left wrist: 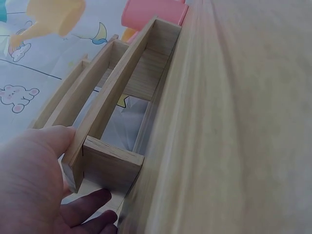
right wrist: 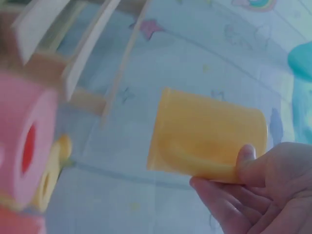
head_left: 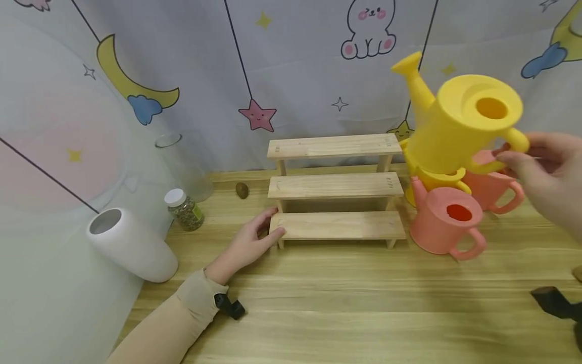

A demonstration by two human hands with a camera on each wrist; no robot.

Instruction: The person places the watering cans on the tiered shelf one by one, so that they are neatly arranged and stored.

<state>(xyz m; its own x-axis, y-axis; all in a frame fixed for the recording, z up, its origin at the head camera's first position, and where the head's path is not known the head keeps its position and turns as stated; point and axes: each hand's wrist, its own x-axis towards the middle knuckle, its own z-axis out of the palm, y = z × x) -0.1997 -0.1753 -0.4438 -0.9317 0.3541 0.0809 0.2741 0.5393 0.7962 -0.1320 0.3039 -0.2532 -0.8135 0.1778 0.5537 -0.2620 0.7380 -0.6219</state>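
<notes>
My right hand (head_left: 552, 174) pinches the handle of a yellow watering can (head_left: 459, 119), which is raised with its spout toward the upper left. In the right wrist view the same yellow can (right wrist: 209, 131) shows, thumb on one side of the handle and fingers on the other. My left hand (head_left: 250, 240) grips the left end of the lowest step of a three-tier wooden stand (head_left: 336, 226), thumb against the board and fingers around its end (left wrist: 73, 165). Right of the stand are a pink watering can (head_left: 443, 227), another pink one (head_left: 491, 187) and a second yellow can (head_left: 438, 178), partly hidden.
At the left stand a white vase (head_left: 136, 247), a jar with a white lid (head_left: 184, 210) and a clear glass vase (head_left: 184, 167). A small brown object (head_left: 242, 190) lies near the back edge. A printed curtain (head_left: 309, 76) hangs behind the wooden table (head_left: 318, 303).
</notes>
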